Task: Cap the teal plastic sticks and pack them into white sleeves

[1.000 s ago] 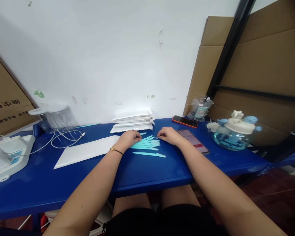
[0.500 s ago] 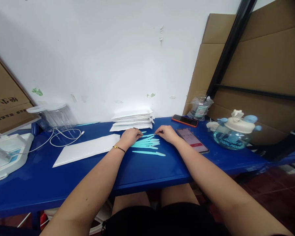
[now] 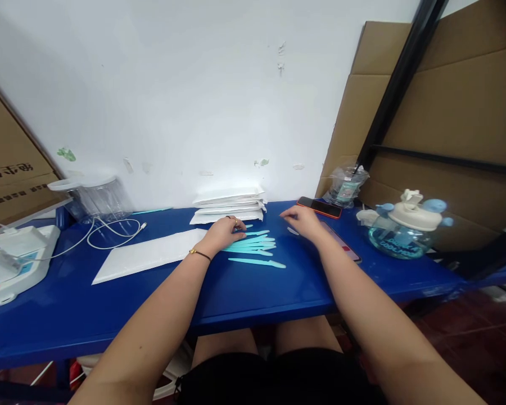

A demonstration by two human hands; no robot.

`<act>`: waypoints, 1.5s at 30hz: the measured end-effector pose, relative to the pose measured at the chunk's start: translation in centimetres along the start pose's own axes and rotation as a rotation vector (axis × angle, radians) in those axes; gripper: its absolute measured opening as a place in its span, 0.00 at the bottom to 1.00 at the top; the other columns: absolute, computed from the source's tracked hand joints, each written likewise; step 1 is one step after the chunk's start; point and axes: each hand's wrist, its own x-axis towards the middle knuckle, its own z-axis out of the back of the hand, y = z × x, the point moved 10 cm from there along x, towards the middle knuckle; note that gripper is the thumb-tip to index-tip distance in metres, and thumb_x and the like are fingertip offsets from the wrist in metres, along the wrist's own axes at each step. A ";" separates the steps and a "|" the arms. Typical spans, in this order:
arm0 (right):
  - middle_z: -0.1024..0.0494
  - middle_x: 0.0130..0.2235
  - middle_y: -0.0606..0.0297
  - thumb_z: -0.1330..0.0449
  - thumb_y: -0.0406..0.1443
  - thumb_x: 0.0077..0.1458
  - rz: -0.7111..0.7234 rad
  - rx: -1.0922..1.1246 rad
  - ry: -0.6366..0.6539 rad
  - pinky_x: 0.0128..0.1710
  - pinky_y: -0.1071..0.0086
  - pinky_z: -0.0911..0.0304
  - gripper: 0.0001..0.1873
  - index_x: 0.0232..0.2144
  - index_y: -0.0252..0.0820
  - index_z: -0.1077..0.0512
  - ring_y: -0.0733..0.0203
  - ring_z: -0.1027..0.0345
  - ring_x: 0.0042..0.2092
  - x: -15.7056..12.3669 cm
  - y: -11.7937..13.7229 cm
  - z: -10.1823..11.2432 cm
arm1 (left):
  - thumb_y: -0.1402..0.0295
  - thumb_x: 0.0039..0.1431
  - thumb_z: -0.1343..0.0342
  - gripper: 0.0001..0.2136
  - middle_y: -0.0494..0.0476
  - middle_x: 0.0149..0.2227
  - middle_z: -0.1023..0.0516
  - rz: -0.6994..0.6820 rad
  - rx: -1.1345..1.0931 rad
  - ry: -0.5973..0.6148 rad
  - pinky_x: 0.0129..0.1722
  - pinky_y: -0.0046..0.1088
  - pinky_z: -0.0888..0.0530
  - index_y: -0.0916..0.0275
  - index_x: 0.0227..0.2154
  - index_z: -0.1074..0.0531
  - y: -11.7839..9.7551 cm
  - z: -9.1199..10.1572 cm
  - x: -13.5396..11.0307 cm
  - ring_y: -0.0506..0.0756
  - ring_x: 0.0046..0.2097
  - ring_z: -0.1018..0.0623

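Several slim turquoise sticks shaped like eyebrow razors (image 3: 253,246) lie fanned out on the blue table. One separate razor (image 3: 257,262) lies nearer the front edge. My left hand (image 3: 225,233) rests over the left ends of the fan, thumb and fingers apart; its palm hides those ends. To the right of the fan, my right hand (image 3: 302,221) is above the table with its fingers loosely stretched and apart. A small pale, translucent piece (image 3: 293,230) shows just under the right hand; whether it lies on the table or is falling is unclear.
A white padded mailer (image 3: 147,256) lies left of my left hand, and a stack of mailers (image 3: 230,205) stands by the wall. Two phones, an orange-edged one (image 3: 320,207) and another (image 3: 341,243), lie right, near a drink bottle (image 3: 405,228). A power strip (image 3: 21,259) sits left.
My right hand has moved right, away from the razors, toward the nearer phone. The pale piece now shows beneath it. My left hand's fingers have spread slightly.
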 end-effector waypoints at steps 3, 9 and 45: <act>0.21 0.32 0.64 0.43 0.30 0.47 -0.132 -0.058 0.072 0.35 0.72 0.36 0.10 0.32 0.41 0.23 0.63 0.29 0.33 -0.6 -2.1 0.9 | 0.59 0.49 0.45 0.12 0.53 0.33 0.24 -0.017 -0.086 0.104 0.31 0.23 0.32 0.59 0.33 0.24 -0.3 -0.5 -0.6 0.51 0.33 0.26; 0.22 0.27 0.65 0.37 0.30 0.40 -0.211 -0.119 0.263 0.28 0.74 0.38 0.06 0.26 0.41 0.23 0.62 0.30 0.29 -1.6 -1.8 -1.1 | 0.64 0.51 0.47 0.09 0.52 0.32 0.23 0.014 0.015 0.080 0.30 0.23 0.33 0.57 0.32 0.24 0.1 -0.3 -0.5 0.51 0.32 0.26; 0.21 0.34 0.67 0.40 0.30 0.47 0.129 0.086 0.272 0.34 0.74 0.38 0.09 0.31 0.45 0.22 0.65 0.30 0.33 -0.9 5.0 -6.1 | 0.67 0.50 0.47 0.08 0.48 0.32 0.21 0.059 -0.102 0.016 0.34 0.22 0.32 0.58 0.31 0.23 1.2 -1.6 0.6 0.50 0.33 0.25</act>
